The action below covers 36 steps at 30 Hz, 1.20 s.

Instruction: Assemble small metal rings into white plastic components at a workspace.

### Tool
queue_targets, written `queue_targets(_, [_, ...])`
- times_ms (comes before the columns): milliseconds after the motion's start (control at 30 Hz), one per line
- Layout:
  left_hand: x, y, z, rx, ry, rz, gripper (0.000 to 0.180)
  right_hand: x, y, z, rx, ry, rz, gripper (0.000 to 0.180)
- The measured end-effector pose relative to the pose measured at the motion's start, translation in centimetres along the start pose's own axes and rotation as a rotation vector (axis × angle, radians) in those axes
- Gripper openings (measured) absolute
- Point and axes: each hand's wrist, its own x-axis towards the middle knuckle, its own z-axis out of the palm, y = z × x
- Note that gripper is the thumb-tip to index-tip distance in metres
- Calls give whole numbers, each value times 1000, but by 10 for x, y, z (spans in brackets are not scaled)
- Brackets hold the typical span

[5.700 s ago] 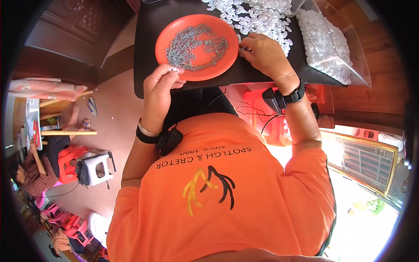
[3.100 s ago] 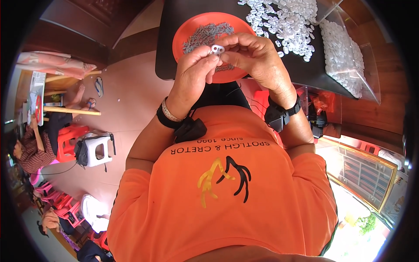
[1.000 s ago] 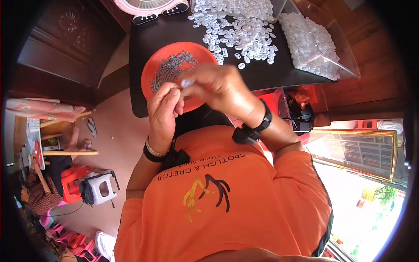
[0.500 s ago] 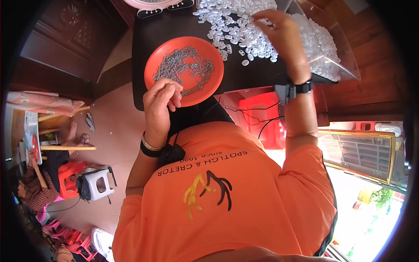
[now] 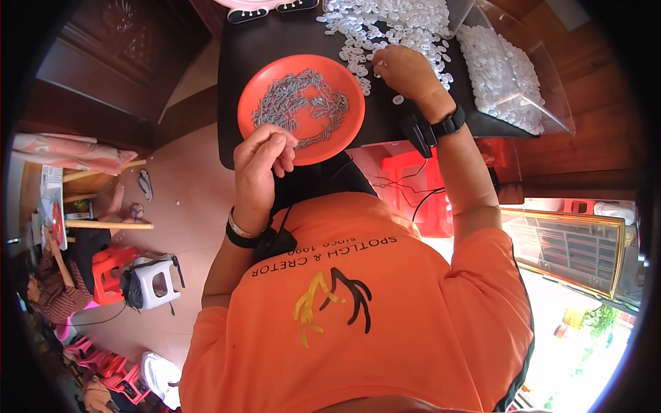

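An orange plate (image 5: 272, 76) holding a heap of small grey metal pieces (image 5: 303, 103) sits on a black table (image 5: 392, 131). My left hand (image 5: 261, 162) hovers at the plate's near rim with its fingers curled and its fingertips pinched together; whether anything is between them is hidden. My right hand (image 5: 406, 69) rests palm down on the near edge of a spread of small white plastic pieces (image 5: 385, 20), fingers bent onto them. A black watch (image 5: 441, 127) is on that wrist and a bracelet and a black band on the left wrist.
A clear plastic box (image 5: 509, 76) full of white pieces stands at the table's right end. A red stool (image 5: 406, 179) is under the table. To the left are a grey stool (image 5: 155, 279), red stools and another person (image 5: 48, 296) sitting at a low table.
My right hand has drawn back from the far side of the white pile to its near edge. My left hand stays at the plate's rim.
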Motion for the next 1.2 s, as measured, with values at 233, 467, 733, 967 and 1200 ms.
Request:
queue_targets(233, [4, 2, 2, -17, -7, 7, 23, -2, 16, -6, 227, 194, 68, 15])
queue_targets(467, [9, 10, 13, 19, -79, 54, 21, -26, -55, -53, 1422, 49, 100, 17])
queue_targets(733, [8, -2, 18, 91, -74, 151, 24, -60, -142, -41, 1383, 111, 92, 10])
queue_targets(967, [-12, -11, 1, 172, -119, 113, 22, -78, -161, -37, 1124, 150, -40, 8])
queue_targets(1200, [-15, -16, -3, 103, -178, 124, 20, -80, -160, -33, 1073, 61, -14, 7])
